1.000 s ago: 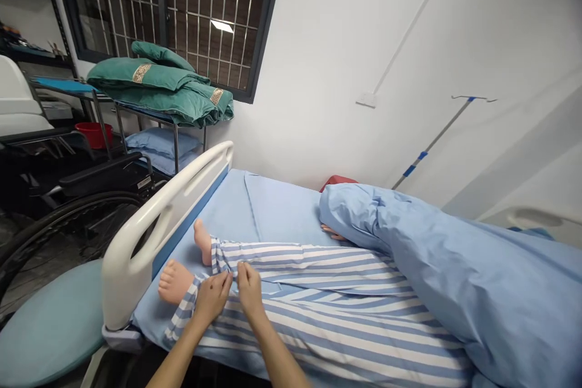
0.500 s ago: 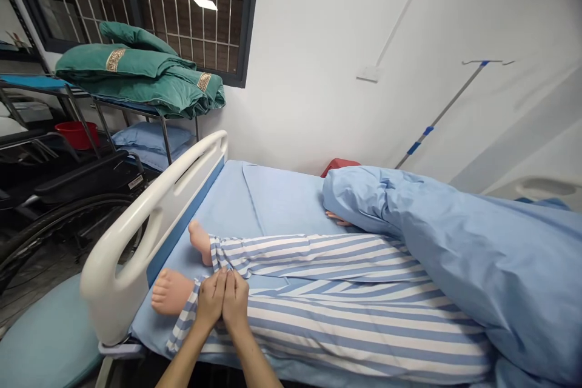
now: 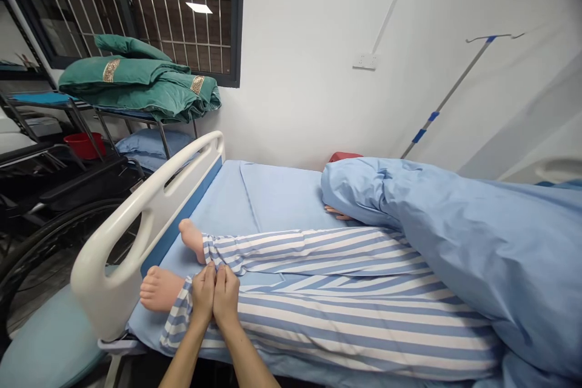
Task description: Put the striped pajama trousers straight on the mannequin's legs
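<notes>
A manikin in blue-and-white striped trousers (image 3: 327,315) lies on the bed, its bare feet (image 3: 161,288) toward the footboard. My left hand (image 3: 202,292) and my right hand (image 3: 226,292) lie side by side over its nearer lower leg, just above the ankle. Their fingers are together and curl over the striped cloth, closed around the top of the leg; the fingertips and palms are partly hidden. Beyond them, the other lower leg (image 3: 273,251) rests on the sheet. A bunched blue quilt (image 3: 445,224) covers the upper body, with a manikin hand (image 3: 337,212) showing under its edge.
The white footboard (image 3: 104,260) rises at the left, with a wheelchair (image 3: 59,224) and a pale blue-green oval surface (image 3: 50,336) beyond it. Green folded quilts (image 3: 136,82) lie on a rack under the barred window. An IV pole (image 3: 450,97) stands behind the bed.
The whole view has shifted slightly, so the bed foot and my hands appear a little further left. Both hands remain on the nearer lower leg, with a slightly wider gap between them.
</notes>
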The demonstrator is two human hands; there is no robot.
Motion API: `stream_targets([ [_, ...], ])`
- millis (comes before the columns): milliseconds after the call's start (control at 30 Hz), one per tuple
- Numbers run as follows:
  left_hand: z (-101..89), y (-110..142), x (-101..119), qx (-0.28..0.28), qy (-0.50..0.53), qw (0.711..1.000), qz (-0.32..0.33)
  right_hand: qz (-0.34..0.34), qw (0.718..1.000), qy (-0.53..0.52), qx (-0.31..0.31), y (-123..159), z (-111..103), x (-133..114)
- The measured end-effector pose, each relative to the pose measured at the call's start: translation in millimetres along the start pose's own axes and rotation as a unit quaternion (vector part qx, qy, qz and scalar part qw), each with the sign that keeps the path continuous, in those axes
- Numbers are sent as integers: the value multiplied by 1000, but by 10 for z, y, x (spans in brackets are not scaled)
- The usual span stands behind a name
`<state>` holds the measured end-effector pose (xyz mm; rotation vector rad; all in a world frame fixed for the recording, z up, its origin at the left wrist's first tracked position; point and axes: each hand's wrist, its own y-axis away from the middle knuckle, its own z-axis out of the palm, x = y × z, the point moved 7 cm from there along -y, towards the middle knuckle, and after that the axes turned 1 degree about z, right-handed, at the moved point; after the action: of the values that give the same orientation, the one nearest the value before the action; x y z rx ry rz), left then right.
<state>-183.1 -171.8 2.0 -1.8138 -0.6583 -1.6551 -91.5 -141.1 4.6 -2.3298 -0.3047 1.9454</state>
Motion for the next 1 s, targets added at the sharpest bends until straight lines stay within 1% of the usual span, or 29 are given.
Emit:
stream_targets([
  [133,-24,-6,-12,-5,-54,998,44,3,1000,4,1,-9,-14,-8],
  [267,15,17,25,-16,-66,996,55,3,1000,27,-15,-19,-64,-85],
  [400,36,19,12,-14,-58,997,41,-9,999,24,-38,-2,-100,-166],
  [467,35,18,-8,-14,-57,998,39,-16,999,28,-37,13,-110,-156],
  [600,41,28,-16,-32,-62,996,47,-44,997,52,-33,51,-107,-94],
  [700,58,37,40,-48,-52,997,42,-52,997,53,-32,68,-114,-66],
  [800,90,47,121,-58,-37,997,27,-47,998,25,-31,67,-133,-55],
  [900,117,63,141,-47,-6,999,11,-46,999,-2,-23,54,-157,-50],
  [1000,110,85,46,-14,5,1000,-9,-34,999,-9,-17,34,-170,-26],
])
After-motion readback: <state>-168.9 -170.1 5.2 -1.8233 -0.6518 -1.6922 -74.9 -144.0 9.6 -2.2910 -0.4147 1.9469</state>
